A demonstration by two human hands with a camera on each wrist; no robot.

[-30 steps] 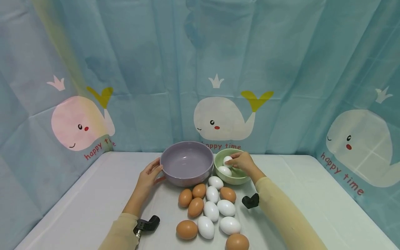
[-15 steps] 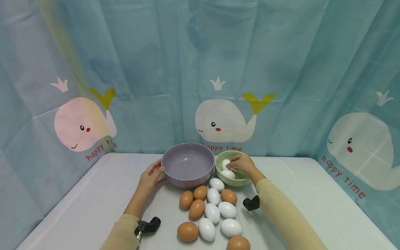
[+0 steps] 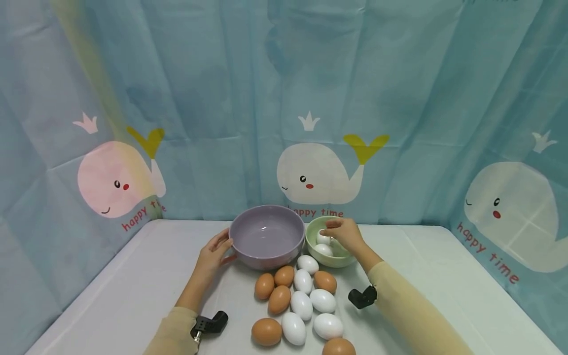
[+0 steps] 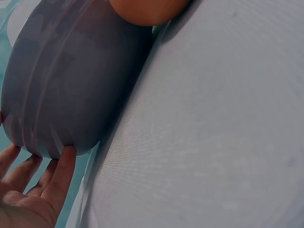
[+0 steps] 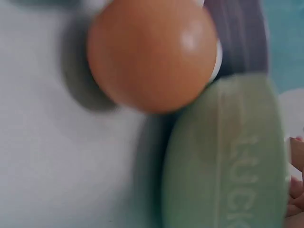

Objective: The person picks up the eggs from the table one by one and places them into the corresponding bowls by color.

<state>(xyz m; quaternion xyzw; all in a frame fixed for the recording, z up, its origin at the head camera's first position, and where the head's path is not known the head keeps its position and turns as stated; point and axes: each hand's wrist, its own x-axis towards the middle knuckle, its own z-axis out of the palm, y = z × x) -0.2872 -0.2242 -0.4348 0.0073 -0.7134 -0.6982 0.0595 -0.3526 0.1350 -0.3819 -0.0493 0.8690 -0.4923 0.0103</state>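
At the left side of a purple bowl (image 3: pixel 266 259), my left hand (image 3: pixel 210 256) touches the outer wall. In the left wrist view its fairly straight fingertips (image 4: pixel 69 152) meet the bowl's side. My right hand (image 3: pixel 348 235) is over a small green bowl (image 3: pixel 339 261), its fingers just above the white eggs inside. The upper white egg (image 3: pixel 322 238) is partly covered by the fingers; a lower white egg (image 3: pixel 324 250) lies in front of it. Parted fingers show at the right edge of the right wrist view, beyond the green bowl's blurred wall (image 5: pixel 228 161), with no egg seen between them.
In front of the bowls, several brown eggs (image 3: pixel 279 300) and white eggs (image 3: pixel 301 305) lie loose on the white table (image 3: pixel 133 296). One brown egg (image 5: pixel 152 54) sits close to the green bowl. A blue curtain (image 3: pixel 222 123) hangs behind the table.
The white egg held by my right fingers has gone down into the green bowl, and the eggs there shifted. My right hand has since risen slightly off it. The left hand stays on the purple bowl.
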